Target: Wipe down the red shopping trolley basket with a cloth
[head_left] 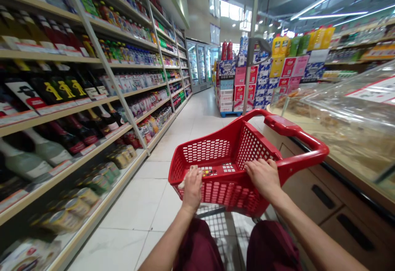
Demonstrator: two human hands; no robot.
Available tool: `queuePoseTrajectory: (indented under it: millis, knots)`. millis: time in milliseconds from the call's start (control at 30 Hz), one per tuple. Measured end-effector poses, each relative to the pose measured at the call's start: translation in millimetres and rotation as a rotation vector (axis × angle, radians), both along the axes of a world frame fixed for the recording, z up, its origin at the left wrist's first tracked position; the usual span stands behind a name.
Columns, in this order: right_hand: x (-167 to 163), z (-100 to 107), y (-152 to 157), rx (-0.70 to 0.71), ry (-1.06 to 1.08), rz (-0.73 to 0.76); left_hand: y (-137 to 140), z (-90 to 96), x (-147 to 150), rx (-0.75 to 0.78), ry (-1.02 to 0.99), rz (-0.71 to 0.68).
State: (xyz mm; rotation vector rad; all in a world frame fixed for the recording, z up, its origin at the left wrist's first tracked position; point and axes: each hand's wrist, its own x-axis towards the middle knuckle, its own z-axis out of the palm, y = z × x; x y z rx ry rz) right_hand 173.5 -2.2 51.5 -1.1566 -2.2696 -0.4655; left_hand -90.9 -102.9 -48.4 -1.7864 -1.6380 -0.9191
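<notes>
A red plastic shopping cart (212, 143) stands sideways before me, its handle to the right. My left hand (191, 184) is closed over the near rim by the cart's left end. Something small and pale shows beside those fingers, too unclear to name. Further right, my right hand (263, 176) curls over the same rim, close to where the handle joins the basket. Through the holed walls the inside looks bare, apart from a small yellow and dark patch on the cart's bottom that I cannot make out.
Shelves of bottles and cans (92, 94) run along the left. A clear-covered counter (348, 98) with drawers borders the cart's right side. Ahead stand stacked drink boxes (240, 84) on a blue pallet, a metal pole (251, 36) and glass-door fridges (200, 63). Pale floor tiles (123, 209) lie between.
</notes>
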Motion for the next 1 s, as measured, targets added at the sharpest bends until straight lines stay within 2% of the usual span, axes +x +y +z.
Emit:
queuePoseTrajectory:
  millis: [100,200,267,333,433,500,567,667,733,800,867,933,1000]
  knots:
    - [3.0,1.7,1.8,-0.014,-0.004,0.008,0.8,2.6,-1.8,-0.045,0.059,-0.087]
    - [3.7,1.0,2.0,-0.007,-0.001,0.005,-16.5,0.2,-33.0,-0.004,-0.004,0.034]
    - [2.2,-0.6,1.5,0.005,0.007,-0.013,-20.4,-1.5,-39.6,0.033,-0.07,0.133]
    - [0.8,-1.6,1.4,0.011,0.014,-0.03,-12.2,-0.6,-23.9,0.038,-0.075,0.121]
    - [1.9,-0.3,2.4,0.004,0.005,-0.027,6.9,5.0,12.3,0.0,0.008,-0.027]
    - [4.0,1.9,2.9,-0.004,-0.006,-0.022,8.5,7.3,16.0,-0.044,0.067,-0.118]
    - [5.5,3.2,2.6,-0.014,-0.012,-0.023,-2.5,5.0,-3.9,-0.072,0.073,-0.126]
    - [5.1,1.8,1.7,-0.016,-0.007,-0.034,-23.7,-2.0,-44.2,-0.01,-0.055,0.057]
    - [4.5,0.5,2.2,-0.006,0.008,-0.048,-26.3,-1.5,-48.7,0.011,-0.137,0.091]
    - [5.0,1.4,3.3,-0.003,0.025,-0.049,-16.2,7.8,-27.0,-0.02,-0.227,0.007]
    - [5.1,4.7,2.0,-0.027,0.074,-0.022,1.0,26.2,11.8,-0.081,-0.388,-0.12]
    - [1.7,7.5,-5.3,-0.091,0.206,0.057,16.7,49.9,53.7,-0.134,-0.643,-0.223]
    - [-7.6,5.1,-19.0,-0.186,0.362,0.21,25.4,72.5,89.0,-0.23,-0.945,-0.324]
